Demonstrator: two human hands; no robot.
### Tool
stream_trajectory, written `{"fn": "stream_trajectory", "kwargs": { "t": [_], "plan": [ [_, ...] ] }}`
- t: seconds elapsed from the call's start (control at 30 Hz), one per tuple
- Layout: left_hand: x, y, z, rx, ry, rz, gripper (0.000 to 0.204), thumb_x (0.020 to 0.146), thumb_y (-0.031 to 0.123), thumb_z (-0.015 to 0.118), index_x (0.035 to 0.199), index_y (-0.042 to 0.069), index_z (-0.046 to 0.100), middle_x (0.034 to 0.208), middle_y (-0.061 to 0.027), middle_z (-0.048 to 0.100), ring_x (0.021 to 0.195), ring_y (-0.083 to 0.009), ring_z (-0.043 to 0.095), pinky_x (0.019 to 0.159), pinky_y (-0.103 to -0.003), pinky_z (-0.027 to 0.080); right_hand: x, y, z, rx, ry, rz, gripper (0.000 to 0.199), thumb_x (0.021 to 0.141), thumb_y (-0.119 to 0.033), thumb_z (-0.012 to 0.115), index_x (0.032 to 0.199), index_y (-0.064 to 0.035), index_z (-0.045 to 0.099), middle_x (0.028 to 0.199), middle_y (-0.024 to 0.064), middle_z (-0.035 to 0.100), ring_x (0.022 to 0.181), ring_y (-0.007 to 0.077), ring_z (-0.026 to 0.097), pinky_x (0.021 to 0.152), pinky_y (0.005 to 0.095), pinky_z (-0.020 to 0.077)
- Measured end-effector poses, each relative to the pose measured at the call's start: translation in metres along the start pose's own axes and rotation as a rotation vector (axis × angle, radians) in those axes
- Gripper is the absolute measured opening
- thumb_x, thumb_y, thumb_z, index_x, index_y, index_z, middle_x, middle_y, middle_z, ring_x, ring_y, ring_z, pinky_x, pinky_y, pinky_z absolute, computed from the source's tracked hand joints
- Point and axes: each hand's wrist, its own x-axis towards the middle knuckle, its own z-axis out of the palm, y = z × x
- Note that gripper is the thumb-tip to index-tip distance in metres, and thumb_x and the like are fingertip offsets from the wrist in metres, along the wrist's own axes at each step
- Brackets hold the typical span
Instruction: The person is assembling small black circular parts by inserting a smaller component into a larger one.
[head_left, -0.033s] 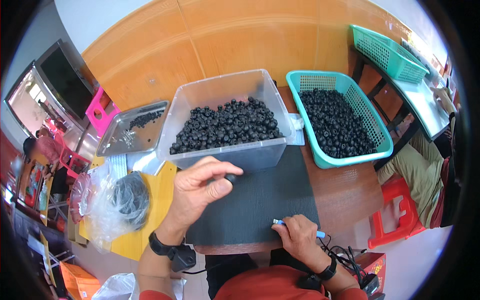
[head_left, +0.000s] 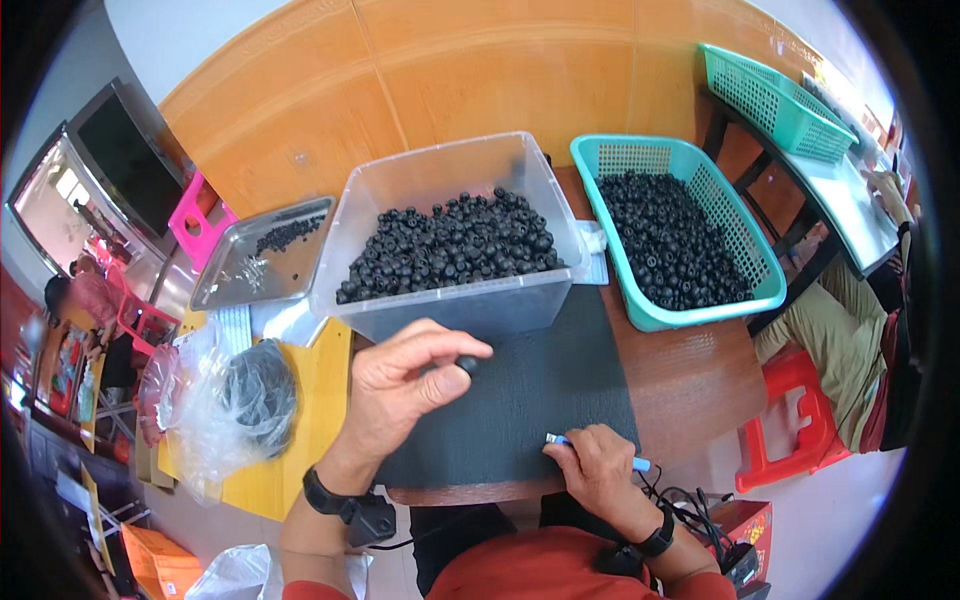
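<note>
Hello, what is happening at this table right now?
A person sits at a table with a dark mat. The left hand pinches one small black part above the mat. The right hand holds a thin blue tool at the mat's near edge. Behind are a clear plastic bin and a teal basket, both holding many similar black parts. A metal tray and a plastic bag lie to the left.
</note>
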Motion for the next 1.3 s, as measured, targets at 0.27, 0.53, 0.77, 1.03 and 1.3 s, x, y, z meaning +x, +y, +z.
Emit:
{"fn": "stream_trajectory", "kwargs": {
  "t": [0.27, 0.53, 0.77, 1.03, 1.3],
  "plan": [
    [-0.032, -0.036, 0.034, -0.285, 0.015, -0.044, 0.024, 0.083, 0.014, 0.073, 0.1, -0.003, 0.068, 0.09, -0.0053, 0.061, 0.079, -0.0105, 0.055, 0.071, -0.022, 0.045, 0.03, -0.012, -0.023, 0.174, 0.099, -0.025, 0.02, 0.079, -0.013, 0.073, 0.085, -0.0008, 0.059, 0.064, 0.0106, 0.05, 0.055, 0.0273, 0.05, 0.049, 0.0372, 0.0378],
    [-0.047, -0.046, 0.052, -0.514, -0.002, -0.155, 0.025, 0.084, 0.01, 0.07, 0.103, -0.005, 0.065, 0.091, -0.0093, 0.063, 0.083, -0.0131, 0.063, 0.072, -0.023, 0.052, 0.049, -0.031, -0.029, 0.257, 0.091, -0.084, 0.024, 0.08, -0.015, 0.073, 0.09, 0.0029, 0.061, 0.069, 0.0106, 0.055, 0.058, 0.0252, 0.053, 0.051, 0.0343, 0.0418],
    [-0.058, -0.051, 0.06, -0.631, 0.06, -0.193, 0.027, 0.082, 0.007, 0.072, 0.104, -0.004, 0.061, 0.094, -0.0075, 0.063, 0.085, -0.0127, 0.062, 0.075, -0.025, 0.052, 0.049, -0.032, -0.022, 0.267, 0.115, -0.114, 0.026, 0.078, -0.014, 0.074, 0.09, 0.0035, 0.06, 0.07, 0.0107, 0.055, 0.058, 0.0246, 0.053, 0.05, 0.0338, 0.0417],
    [-0.062, -0.061, 0.066, -0.607, 0.071, -0.129, 0.027, 0.081, 0.006, 0.073, 0.103, -0.004, 0.062, 0.095, -0.0081, 0.063, 0.087, -0.0138, 0.063, 0.079, -0.026, 0.052, 0.046, -0.033, -0.017, 0.255, 0.126, -0.13, 0.029, 0.075, -0.017, 0.076, 0.089, 0.003, 0.06, 0.068, 0.0096, 0.052, 0.056, 0.0233, 0.051, 0.049, 0.0338, 0.0406],
    [-0.063, -0.061, 0.07, -0.611, 0.086, -0.155, 0.027, 0.08, 0.007, 0.074, 0.102, -0.004, 0.063, 0.094, -0.0077, 0.063, 0.087, -0.0135, 0.062, 0.078, -0.026, 0.052, 0.041, -0.03, -0.015, 0.183, 0.134, -0.142, 0.029, 0.078, -0.021, 0.073, 0.088, 0.0026, 0.061, 0.066, 0.0082, 0.049, 0.055, 0.0219, 0.05, 0.048, 0.0327, 0.0392]
  ]
}}
